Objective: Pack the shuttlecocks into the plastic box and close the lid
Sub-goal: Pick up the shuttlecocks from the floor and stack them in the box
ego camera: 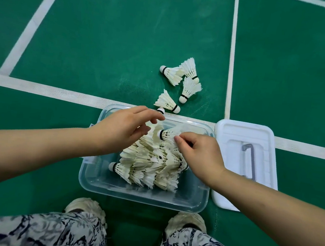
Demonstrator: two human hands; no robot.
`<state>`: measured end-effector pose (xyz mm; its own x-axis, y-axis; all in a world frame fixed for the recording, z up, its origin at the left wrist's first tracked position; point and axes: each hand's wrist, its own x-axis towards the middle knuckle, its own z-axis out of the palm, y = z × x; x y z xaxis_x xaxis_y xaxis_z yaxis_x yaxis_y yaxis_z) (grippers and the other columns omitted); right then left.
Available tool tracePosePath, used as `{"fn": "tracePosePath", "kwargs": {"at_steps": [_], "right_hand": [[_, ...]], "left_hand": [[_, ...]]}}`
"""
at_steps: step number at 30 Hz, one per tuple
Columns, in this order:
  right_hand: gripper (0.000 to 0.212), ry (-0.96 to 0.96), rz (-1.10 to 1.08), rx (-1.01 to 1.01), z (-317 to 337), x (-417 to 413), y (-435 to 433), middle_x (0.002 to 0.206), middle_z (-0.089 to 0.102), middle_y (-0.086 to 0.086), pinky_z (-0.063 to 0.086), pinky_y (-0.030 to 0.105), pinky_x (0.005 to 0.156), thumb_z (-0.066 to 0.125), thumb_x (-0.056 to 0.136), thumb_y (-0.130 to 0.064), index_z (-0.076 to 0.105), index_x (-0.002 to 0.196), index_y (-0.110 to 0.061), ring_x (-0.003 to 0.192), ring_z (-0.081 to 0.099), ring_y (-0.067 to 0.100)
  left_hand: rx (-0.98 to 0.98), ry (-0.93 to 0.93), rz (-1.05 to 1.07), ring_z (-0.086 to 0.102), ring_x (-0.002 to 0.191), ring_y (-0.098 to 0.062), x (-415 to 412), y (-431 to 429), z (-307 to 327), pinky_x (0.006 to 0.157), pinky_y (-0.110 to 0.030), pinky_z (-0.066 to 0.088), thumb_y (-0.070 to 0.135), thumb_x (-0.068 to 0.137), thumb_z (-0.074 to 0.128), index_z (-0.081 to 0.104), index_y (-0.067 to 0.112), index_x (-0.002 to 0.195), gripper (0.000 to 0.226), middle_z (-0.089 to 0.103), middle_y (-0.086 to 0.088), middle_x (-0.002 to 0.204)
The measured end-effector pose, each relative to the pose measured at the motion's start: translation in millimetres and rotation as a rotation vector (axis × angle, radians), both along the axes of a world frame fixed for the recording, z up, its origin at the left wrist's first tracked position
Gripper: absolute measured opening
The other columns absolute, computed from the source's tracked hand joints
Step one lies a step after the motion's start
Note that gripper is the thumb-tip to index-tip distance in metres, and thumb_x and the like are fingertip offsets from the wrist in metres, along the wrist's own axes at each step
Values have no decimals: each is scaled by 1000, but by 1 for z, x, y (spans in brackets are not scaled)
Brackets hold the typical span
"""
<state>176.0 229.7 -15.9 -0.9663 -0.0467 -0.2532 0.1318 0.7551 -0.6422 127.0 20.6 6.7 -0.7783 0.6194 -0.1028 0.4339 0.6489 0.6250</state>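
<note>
Head view: patterned trousers (48,231) and pale shoes (86,206) sit nearest, by the near wall of the clear, round-cornered plastic box (142,199) on the green floor (126,40); inside, packed shuttlecocks (150,161) of white feather lie nested in rows, long axes across the box, corks to the left; right hand (200,154) has its grip closed, thumb and fingertips pinching the feather skirt of one held shuttlecock (166,134) lying sideways over the pile, cork pointing left; left hand (125,128) hovers half-curled over the box's far left, a cork showing just past its fingertips; whether that grip holds it I cannot tell; white lid (236,134) with grey handle (250,161) lies just right of the box; loose shuttlecocks (189,85) lie beyond, corks pointing various ways, near white court lines (41,89).
</note>
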Motion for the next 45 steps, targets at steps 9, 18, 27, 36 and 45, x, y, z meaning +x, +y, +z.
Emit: {"fn": "tracePosePath", "kwargs": {"at_steps": [9, 18, 27, 36, 45], "right_hand": [[32, -101, 209, 82, -5, -8, -15, 81, 68, 4, 48, 31, 70, 43, 95, -36, 67, 91, -15, 81, 60, 22], [50, 17, 230, 86, -7, -24, -17, 44, 38, -3, 29, 24, 48, 31, 85, -53, 33, 48, -21, 46, 39, 13], [43, 159, 215, -78, -9, -38, -18, 40, 29, -10, 28, 25, 45, 31, 86, -45, 25, 46, -30, 43, 35, 10], [43, 187, 216, -35, -5, -29, -10, 41, 26, -8, 19, 17, 43, 30, 84, -46, 22, 46, -29, 48, 36, 12], [45, 217, 259, -76, 4, -22, -11, 40, 26, -10, 34, 26, 45, 30, 87, -43, 22, 46, -28, 45, 36, 14]], "left_hand": [[-77, 46, -69, 47, 70, -3, -24, 7, 1, 71, -21, 35, 18, 91, 48, 50, 21, 124, 32, 57, 3, 109], [-421, 24, 16, 50, 112, -31, -133, 50, -33, 91, -38, 41, 43, 86, 53, 31, 21, 135, 58, 44, -13, 131], [-452, -105, -26, 48, 119, -34, -167, 91, -87, 98, -40, 43, 49, 61, 77, 1, 40, 142, 112, 9, -9, 153], [-462, -67, -150, 45, 122, -31, -162, 110, -97, 85, -29, 42, 10, 64, 80, 2, 42, 142, 115, -10, -4, 155], [-556, -11, -280, 51, 97, -29, -156, 113, -87, 77, -36, 46, -7, 74, 59, 46, 22, 126, 61, 19, -8, 144]]}}
